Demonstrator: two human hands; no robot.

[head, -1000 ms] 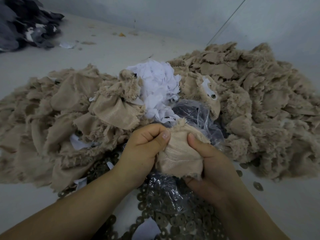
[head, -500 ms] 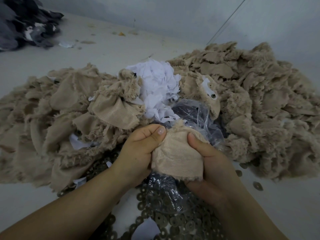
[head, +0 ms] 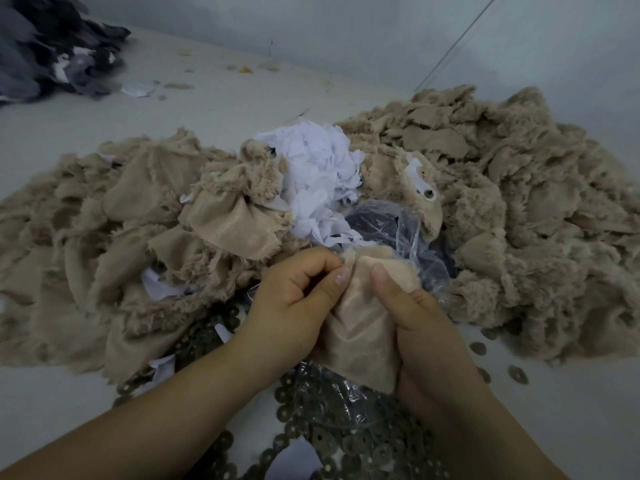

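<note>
One beige piece (head: pixel 360 334) was pinched at its top by the left hand (head: pixel 294 306) and clasped by the right hand (head: pixel 429 337), over the washers (head: pixel 346 441); most work seemingly lay ahead, judging by the heaps (head: pixel 519 209) around.

Scrap pile (head: pixel 318 174) btw. fabric heaps (head: pixel 104 216); plastic bag (head: pixel 398 230) before it, under fabric piece (head: pixel 360 334); discs (head: pixel 346 441) nearest, maybe partly in bag.

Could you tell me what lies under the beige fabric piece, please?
Beneath the fabric piece lie a clear plastic bag and grey washers; anything directly behind it is covered.
</note>
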